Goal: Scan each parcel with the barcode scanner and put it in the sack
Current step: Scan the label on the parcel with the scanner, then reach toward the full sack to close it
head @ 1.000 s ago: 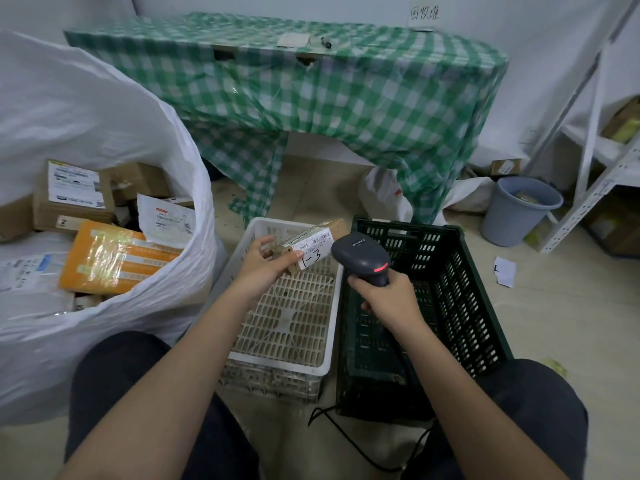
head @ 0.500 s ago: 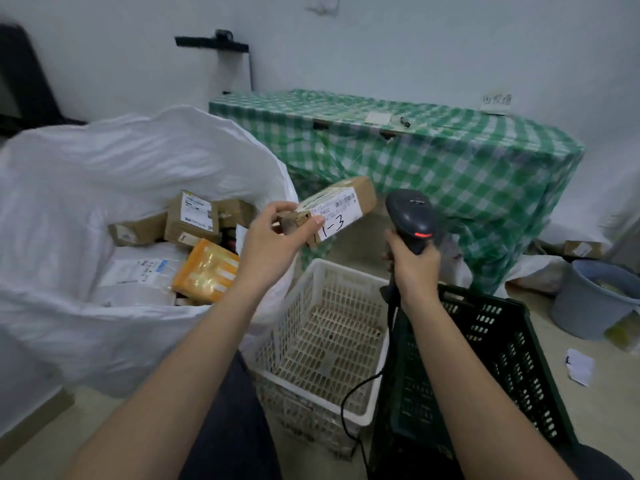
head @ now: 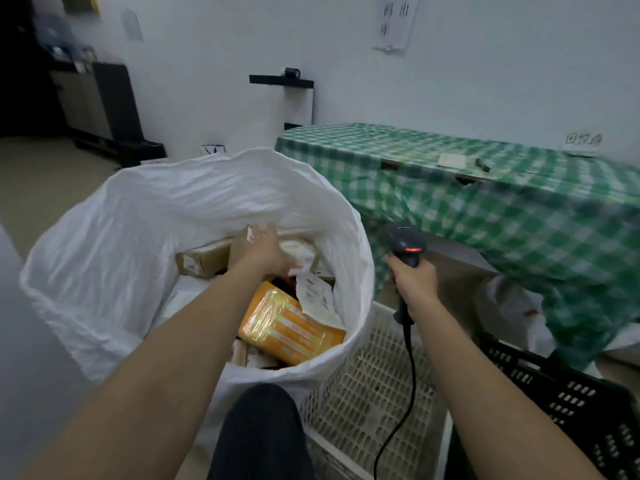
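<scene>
The big white sack (head: 104,258) stands open on the left and holds several parcels. Among them are an orange wrapped packet (head: 291,323) and a long brown box (head: 202,259). My left hand (head: 268,252) reaches into the sack's mouth with its fingers stretched out. It lies against the small brown labelled parcel (head: 239,247), which sits among the others. My right hand (head: 412,284) grips the handle of the black barcode scanner (head: 405,242). It is held up to the right of the sack, a red light glowing on its head and its cable hanging down.
A white plastic basket (head: 374,393) sits right of the sack, with a dark crate (head: 571,393) beyond it. Behind them stands a table under a green checked cloth (head: 485,195). My dark-trousered knee (head: 259,431) is at the bottom centre.
My left hand carried the labelled parcel from in front of the scanner leftward into the sack, and its fingers have opened. The view swung up and left. The scanner stayed in my right hand.
</scene>
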`<state>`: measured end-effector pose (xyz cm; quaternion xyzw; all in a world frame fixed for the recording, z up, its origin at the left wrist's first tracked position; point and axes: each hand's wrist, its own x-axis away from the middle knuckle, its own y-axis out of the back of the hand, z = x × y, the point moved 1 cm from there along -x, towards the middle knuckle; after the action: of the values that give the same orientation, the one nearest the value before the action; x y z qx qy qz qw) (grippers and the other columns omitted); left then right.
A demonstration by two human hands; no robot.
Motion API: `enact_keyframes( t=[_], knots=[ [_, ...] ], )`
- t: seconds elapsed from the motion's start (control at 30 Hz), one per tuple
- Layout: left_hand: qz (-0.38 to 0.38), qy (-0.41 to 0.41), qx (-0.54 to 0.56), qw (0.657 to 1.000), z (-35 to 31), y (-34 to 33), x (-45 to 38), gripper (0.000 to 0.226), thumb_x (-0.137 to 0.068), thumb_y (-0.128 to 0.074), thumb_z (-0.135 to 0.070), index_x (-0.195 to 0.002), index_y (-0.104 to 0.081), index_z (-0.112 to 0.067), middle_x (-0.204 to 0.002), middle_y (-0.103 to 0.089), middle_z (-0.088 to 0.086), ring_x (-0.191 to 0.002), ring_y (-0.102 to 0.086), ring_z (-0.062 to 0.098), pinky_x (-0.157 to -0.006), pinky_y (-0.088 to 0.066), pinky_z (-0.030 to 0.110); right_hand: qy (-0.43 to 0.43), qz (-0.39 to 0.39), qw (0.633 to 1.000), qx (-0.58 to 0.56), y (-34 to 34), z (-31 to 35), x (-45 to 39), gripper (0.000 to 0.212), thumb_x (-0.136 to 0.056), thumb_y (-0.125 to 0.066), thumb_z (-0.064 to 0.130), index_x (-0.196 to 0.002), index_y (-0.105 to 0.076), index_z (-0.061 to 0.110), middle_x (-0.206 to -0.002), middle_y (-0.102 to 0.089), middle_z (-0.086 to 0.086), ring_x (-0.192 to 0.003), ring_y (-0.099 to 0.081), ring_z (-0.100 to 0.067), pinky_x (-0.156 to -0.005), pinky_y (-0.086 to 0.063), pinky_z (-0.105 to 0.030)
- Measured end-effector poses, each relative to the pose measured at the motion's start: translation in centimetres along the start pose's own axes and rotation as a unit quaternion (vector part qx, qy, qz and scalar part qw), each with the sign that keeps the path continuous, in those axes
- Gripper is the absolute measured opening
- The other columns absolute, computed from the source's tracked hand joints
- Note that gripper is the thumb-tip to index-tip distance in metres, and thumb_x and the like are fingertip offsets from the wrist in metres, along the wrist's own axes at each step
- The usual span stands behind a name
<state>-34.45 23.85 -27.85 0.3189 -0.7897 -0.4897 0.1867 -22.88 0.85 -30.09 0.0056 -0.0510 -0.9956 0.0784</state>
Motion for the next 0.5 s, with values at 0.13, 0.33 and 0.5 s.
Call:
enact_keyframes(
  t=[0.13, 0.33, 0.5],
  knots=[
    [-0.007, -0.07, 0.053, 0.996, -3.2, -1.0, -1.1, 0.098, -0.088, -0.065, -0.041, -0.153, 0.001, -0.011, -0.159, 0.014, 0.017, -0.146, 0.015, 0.036, -0.117, -0.003, 0.047, -0.006, 0.011, 0.999, 0.041, 0.5, -0.6, -3.1, 0.021, -0.08, -0.074, 0.028, -0.076, -0.061, 0.012, -0.066, -0.062, -0.008, -0.059, -0.057, -0.021, -0.059, -0.046, -0.033],
    [-0.086, -0.204, 0.154, 0.963, -8.6, -1.2, 1.2, 0.061, -0.094, -0.055, -0.029, -0.147, -0.027, -0.013, -0.155, -0.021, 0.009, -0.145, -0.015, 0.026, -0.115, -0.021, 0.04, -0.035, 0.025, 0.999, 0.035, 3.3, -1.8, -3.8, 0.019, -0.083, -0.074, 0.023, -0.086, -0.062, 0.008, -0.069, -0.063, -0.008, -0.059, -0.061, -0.019, -0.059, -0.049, -0.034],
    [-0.039, -0.268, 0.173, 0.947, -13.6, -2.6, 5.0, 0.05, -0.097, -0.052, -0.03, -0.143, -0.035, -0.017, -0.148, -0.033, 0.005, -0.134, -0.035, 0.023, -0.106, -0.033, 0.036, -0.049, -0.004, 0.999, 0.016, 8.9, -1.3, -2.1, 0.026, -0.089, -0.065, 0.022, -0.108, -0.057, 0.006, -0.08, -0.062, -0.01, -0.069, -0.063, -0.023, -0.06, -0.048, -0.034]
  ],
)
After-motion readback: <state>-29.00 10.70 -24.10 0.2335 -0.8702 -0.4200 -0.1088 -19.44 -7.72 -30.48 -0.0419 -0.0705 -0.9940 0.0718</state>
